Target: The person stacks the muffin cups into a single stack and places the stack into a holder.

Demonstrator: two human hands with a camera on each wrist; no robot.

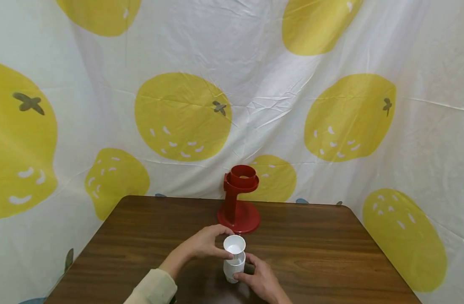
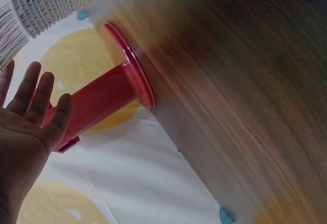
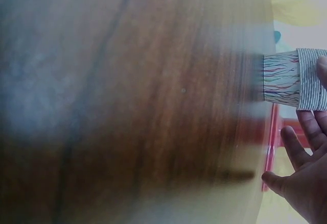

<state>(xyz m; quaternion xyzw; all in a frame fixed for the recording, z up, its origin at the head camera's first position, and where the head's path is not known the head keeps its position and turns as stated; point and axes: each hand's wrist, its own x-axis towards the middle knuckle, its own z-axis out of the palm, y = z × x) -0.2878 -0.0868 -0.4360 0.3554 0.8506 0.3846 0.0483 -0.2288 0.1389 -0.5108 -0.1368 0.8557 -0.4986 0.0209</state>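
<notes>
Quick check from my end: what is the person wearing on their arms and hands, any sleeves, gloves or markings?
Both hands are bare: no gloves, rings or markings show. The left hand comes out of a pale cream long sleeve with a soft, loosely gathered cuff well back from the wrist. The right hand shows no sleeve in the head view; its forearm runs out of frame. No watch or strap is visible in any view.

Red stand near the table's far edge, upright, the one fixed obstacle. Just in front of its base: a stack of paper cups, with the left hand and right hand closing off both flanks. Bare wood lies open left and right of the stand. A lemon-print sheet walls the space behind it.
</notes>
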